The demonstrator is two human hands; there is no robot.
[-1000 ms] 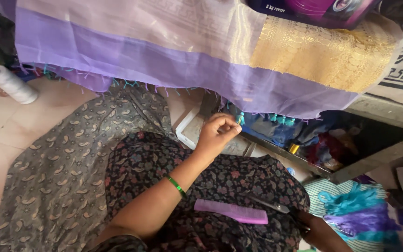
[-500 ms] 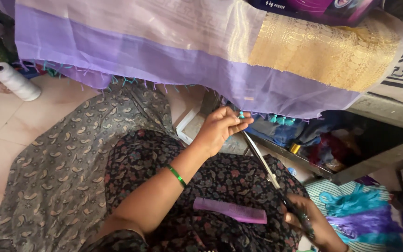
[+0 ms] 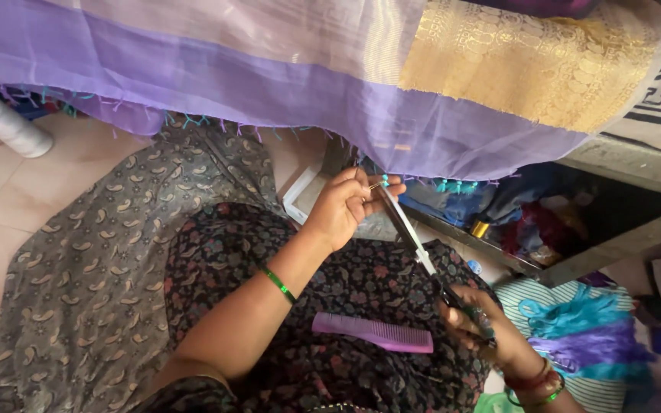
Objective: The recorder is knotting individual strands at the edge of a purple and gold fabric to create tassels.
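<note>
Evidently mid-trim, the left hand [image 3: 343, 208] pinches a teal tassel [image 3: 384, 181] at the purple cloth's [image 3: 269, 99] hem while the right hand [image 3: 477, 327] grips scissors [image 3: 415, 245] needing blades closed just beyond the fingertips.

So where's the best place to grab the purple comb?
Probably by its plain spine, coming from above. The comb lies flat across the lap, its long edges free, with neither the left hand nor the right hand on it. The teeth side looks harder to pinch.
</note>
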